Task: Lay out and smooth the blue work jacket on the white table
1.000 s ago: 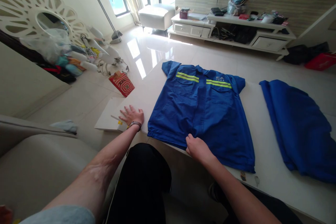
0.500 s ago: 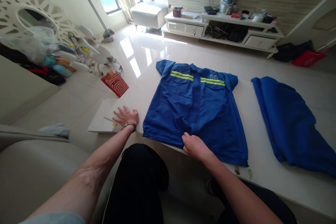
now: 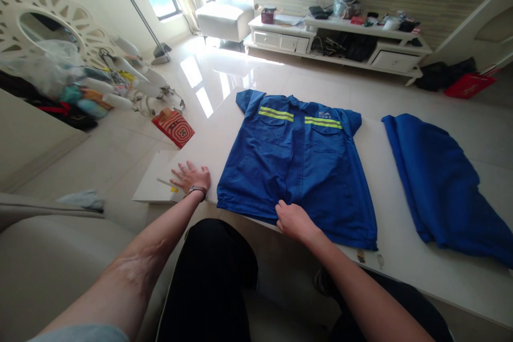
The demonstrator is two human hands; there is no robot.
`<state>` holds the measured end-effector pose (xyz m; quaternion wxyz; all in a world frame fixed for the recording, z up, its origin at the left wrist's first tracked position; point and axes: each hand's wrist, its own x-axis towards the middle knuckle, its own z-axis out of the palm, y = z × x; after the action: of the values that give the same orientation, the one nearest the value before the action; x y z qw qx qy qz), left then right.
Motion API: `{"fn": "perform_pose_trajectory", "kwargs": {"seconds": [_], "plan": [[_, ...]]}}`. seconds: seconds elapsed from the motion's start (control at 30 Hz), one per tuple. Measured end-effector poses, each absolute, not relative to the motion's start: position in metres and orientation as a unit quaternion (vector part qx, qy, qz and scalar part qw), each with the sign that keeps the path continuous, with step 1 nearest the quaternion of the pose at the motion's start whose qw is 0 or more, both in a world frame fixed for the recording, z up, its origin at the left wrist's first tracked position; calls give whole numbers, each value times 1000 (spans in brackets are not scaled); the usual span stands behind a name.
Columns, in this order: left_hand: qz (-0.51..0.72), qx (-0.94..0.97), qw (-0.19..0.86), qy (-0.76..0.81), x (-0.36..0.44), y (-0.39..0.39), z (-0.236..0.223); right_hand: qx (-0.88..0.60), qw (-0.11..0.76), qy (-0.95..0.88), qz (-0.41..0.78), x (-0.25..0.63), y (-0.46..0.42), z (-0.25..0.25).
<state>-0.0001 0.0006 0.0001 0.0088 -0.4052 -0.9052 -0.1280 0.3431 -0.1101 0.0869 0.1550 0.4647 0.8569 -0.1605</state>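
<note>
Right now the biggest thing I see is the white table [image 3: 401, 256], which runs from the middle of the frame down to the lower right edge. Spread flat on it, centre frame, lies the blue work shirt [image 3: 296, 165], front side up, collar end toward the top of the picture, two yellow-green reflective stripes across the chest and short sleeves splayed to either side. To its right, well apart from it on the same table, a second blue garment [image 3: 441, 187] lies loosely bunched, reaching the right edge of the frame. In the upper right of the frame a low white TV cabinet [image 3: 336, 43] stands against the wall with clutter on top. At left of centre on the floor sits a red patterned paper bag [image 3: 173, 127], and just below it a flat white board [image 3: 154, 184] lies beside the table's left end. My right hand [image 3: 292, 219] sits at the shirt's near hem, lower centre, fingers curled down onto the fabric; I cannot tell whether they pinch the hem or only press on it. My left hand [image 3: 191, 177], with a band at the wrist, lies palm down with fingers spread on the table's left corner, just beside the shirt's lower left corner and not touching it.
</note>
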Motion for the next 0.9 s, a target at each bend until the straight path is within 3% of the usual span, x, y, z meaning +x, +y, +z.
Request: {"fn": "perform_pose_trajectory", "kwargs": {"seconds": [0.67,0.73,0.9], "plan": [[-142,-414,2,-899,0,-1,1,477,104,853,-181,344,-110,66],[-131,-409,7,-903,1,-1,1,480,50,848,-218,347,-109,66],[-125,-405,11,-906,1,0,1,483,-202,789,-323,371,-92,90]]}}
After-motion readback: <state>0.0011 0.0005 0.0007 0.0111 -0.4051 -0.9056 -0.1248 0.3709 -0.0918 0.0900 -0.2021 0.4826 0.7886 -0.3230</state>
